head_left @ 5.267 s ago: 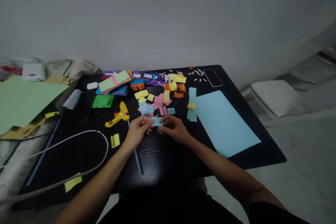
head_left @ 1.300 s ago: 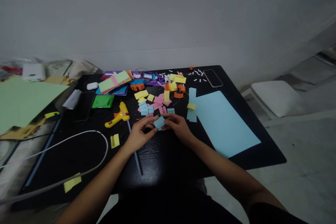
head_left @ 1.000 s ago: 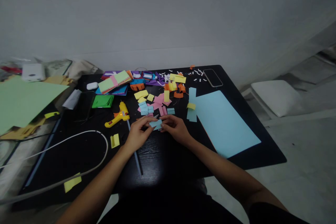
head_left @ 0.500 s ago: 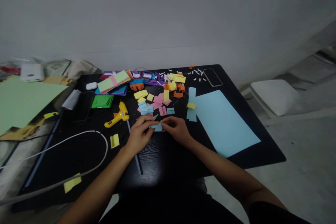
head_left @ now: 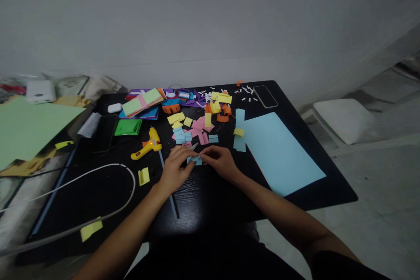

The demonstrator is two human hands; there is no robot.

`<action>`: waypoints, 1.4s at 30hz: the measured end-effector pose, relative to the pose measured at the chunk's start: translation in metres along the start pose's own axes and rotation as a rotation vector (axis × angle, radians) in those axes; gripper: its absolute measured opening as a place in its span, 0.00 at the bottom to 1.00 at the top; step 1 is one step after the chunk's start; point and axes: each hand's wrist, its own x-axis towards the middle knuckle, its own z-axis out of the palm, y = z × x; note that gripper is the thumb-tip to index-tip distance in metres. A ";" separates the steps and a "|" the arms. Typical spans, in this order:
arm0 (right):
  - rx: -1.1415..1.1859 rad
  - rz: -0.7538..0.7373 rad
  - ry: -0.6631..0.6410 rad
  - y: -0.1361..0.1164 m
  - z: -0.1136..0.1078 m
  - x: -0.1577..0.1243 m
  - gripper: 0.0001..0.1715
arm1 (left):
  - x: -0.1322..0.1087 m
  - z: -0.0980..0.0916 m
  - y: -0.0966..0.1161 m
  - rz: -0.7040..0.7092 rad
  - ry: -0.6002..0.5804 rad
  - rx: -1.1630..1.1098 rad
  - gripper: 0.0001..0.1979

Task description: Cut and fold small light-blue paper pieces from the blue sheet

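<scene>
A small light-blue paper piece (head_left: 198,161) is between my hands near the middle of the black table (head_left: 210,197). My left hand (head_left: 175,168) pinches its left side, fingers covering part of it. At its right edge, my right hand (head_left: 220,162) grips it between thumb and index finger. Just beyond my fingers the pointed tip of a metal tool (head_left: 194,145) shows; the rest is hidden. Pink pieces (head_left: 197,127) and folded light-blue pieces (head_left: 181,135) lie beyond my hands.
A yellow glue gun (head_left: 149,144) with a long stick lies left of my hands. A large light-blue sheet (head_left: 282,153) and a phone (head_left: 265,96) are on the right. A white cable (head_left: 131,188) loops at left. Stacked coloured papers (head_left: 144,101) sit at the back.
The light-blue piece now looks bent or folded up between my fingers, where it lay flatter before. My left fingers have shifted slightly over it; my right hand is nearly unchanged.
</scene>
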 end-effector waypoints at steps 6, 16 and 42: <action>0.023 -0.007 -0.020 0.003 0.000 -0.001 0.12 | 0.000 0.000 0.000 -0.015 -0.034 -0.057 0.08; 0.146 0.048 -0.061 0.002 0.003 -0.002 0.17 | -0.001 0.001 -0.001 -0.138 -0.032 -0.080 0.05; 0.239 0.100 -0.005 -0.005 0.010 -0.006 0.18 | -0.004 0.006 0.004 -0.231 0.015 -0.076 0.03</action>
